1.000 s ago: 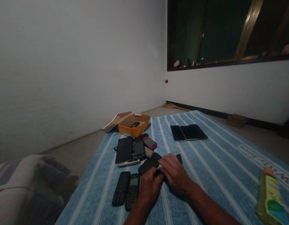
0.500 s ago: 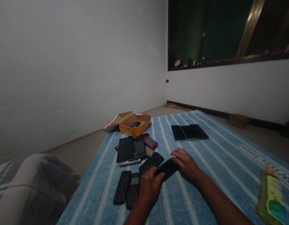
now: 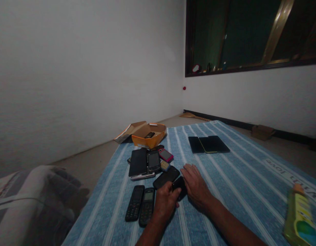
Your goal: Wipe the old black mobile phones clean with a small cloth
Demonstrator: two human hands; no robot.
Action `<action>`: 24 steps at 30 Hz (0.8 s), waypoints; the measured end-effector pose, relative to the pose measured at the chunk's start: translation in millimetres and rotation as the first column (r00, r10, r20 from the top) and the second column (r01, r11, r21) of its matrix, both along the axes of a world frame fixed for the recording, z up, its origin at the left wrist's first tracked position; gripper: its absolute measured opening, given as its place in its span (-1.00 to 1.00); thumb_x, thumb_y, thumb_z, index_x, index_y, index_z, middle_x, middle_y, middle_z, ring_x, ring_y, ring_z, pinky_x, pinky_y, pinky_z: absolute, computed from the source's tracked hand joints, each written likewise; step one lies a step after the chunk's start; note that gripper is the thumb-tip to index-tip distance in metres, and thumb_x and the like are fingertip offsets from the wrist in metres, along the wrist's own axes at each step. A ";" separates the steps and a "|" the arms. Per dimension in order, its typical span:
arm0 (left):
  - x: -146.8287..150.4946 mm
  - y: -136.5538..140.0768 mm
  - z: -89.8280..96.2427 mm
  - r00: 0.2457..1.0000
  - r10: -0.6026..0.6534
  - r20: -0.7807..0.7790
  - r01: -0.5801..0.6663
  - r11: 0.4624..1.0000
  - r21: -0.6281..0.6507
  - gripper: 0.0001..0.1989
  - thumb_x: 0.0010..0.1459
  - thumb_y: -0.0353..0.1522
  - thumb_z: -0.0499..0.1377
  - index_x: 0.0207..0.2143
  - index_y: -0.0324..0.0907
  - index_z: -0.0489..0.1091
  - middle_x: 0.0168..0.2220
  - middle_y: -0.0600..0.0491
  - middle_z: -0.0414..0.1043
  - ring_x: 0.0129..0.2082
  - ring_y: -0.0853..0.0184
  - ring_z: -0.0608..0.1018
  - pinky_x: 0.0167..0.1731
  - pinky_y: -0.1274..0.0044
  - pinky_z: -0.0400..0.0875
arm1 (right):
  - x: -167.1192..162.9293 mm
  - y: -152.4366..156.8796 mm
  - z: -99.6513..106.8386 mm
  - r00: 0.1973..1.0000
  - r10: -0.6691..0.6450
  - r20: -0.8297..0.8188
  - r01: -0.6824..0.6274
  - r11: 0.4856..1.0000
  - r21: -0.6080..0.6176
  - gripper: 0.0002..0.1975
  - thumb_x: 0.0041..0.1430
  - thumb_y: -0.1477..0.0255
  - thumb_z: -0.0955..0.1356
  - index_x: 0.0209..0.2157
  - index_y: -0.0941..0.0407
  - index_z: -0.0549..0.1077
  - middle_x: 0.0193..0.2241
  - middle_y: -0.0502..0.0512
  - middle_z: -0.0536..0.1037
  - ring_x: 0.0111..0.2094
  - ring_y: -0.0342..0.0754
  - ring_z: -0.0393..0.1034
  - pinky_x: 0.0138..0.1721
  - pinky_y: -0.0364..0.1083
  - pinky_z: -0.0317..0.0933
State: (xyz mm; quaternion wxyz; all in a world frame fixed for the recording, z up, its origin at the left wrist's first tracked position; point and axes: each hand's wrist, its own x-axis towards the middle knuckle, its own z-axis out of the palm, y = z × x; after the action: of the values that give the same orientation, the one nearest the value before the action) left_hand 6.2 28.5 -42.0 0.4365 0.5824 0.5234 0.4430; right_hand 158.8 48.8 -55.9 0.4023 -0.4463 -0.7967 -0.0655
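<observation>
Near the front of the striped cloth, my left hand [image 3: 165, 203] is closed on the left end of a dark smartphone [image 3: 180, 186], its thumb on top. My right hand [image 3: 196, 186] lies across the phone's right part, fingers stretched out side by side, and hides much of the phone. Just behind my left hand is another black phone [image 3: 166, 177]. Two black keypad phones, one on the left [image 3: 134, 203] and one on the right [image 3: 147, 206], lie left of my left wrist.
A pile of phones has a black tablet-like device [image 3: 137, 162] and a pink phone [image 3: 166, 154]. Behind it stands an open orange box [image 3: 147, 140] holding a phone. Dark flat devices [image 3: 213, 144] lie at the back right. A yellow-green bottle [image 3: 300, 218] lies at the right.
My right hand has slid left along the phone and now covers more of it. A small white spot seen at its fingertips no longer shows. My left hand keeps its grip.
</observation>
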 end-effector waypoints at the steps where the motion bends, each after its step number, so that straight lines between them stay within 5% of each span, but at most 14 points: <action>1: 0.7 -0.3 1.0 1.000 -0.003 0.013 0.003 1.000 -0.005 -0.78 -0.03 -0.25 0.18 -0.59 -0.14 0.23 -0.68 0.23 0.22 -0.75 0.43 0.35 -0.72 0.60 0.19 | -4.5 -3.9 1.5 0.999 0.032 0.026 -0.032 0.999 -0.005 -0.67 0.27 0.59 0.15 0.01 0.19 0.35 0.01 0.30 0.42 0.12 0.13 0.22 0.18 0.26 0.07; 7: 0.4 1.2 2.8 1.000 -0.017 0.014 0.016 1.000 0.025 -0.82 -0.04 -0.26 0.16 -0.57 -0.15 0.26 -0.64 0.18 0.32 -0.70 0.43 0.39 -0.69 0.61 0.22 | -13.2 -13.9 7.2 0.984 0.167 0.060 -0.158 0.978 -0.134 -0.59 0.18 0.60 0.20 0.07 0.15 0.34 0.09 0.21 0.41 0.25 0.10 0.10 0.27 0.27 -0.16; 18: -2.1 6.2 -5.4 1.000 -0.024 -0.010 0.024 0.998 -0.055 -0.77 -0.04 -0.24 0.19 -0.58 -0.14 0.22 -0.79 0.21 0.26 -0.81 0.47 0.31 -0.73 0.63 0.11 | 9.4 7.0 -6.1 0.988 -0.146 0.041 0.151 0.974 -0.172 -0.47 0.09 0.73 0.14 0.08 0.21 0.39 0.15 0.29 0.38 0.27 0.13 0.09 0.24 0.26 -0.08; 24: -2.7 6.9 -1.8 0.999 -0.038 0.011 0.039 0.995 -0.093 -0.78 -0.03 -0.22 0.21 -0.55 -0.15 0.28 -0.80 0.19 0.30 -0.82 0.46 0.32 -0.76 0.64 0.13 | -10.4 -7.0 -5.3 0.995 0.090 0.030 -0.086 0.991 -0.103 -0.57 0.19 0.63 0.19 0.08 0.17 0.38 0.12 0.30 0.41 0.24 0.12 0.16 0.20 0.26 0.02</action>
State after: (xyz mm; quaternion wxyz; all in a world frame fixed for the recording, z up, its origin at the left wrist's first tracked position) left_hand 3.5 35.4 -43.8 0.4740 0.5694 0.5303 0.4122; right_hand 148.5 41.8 -61.2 0.3676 -0.4293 -0.8248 -0.0147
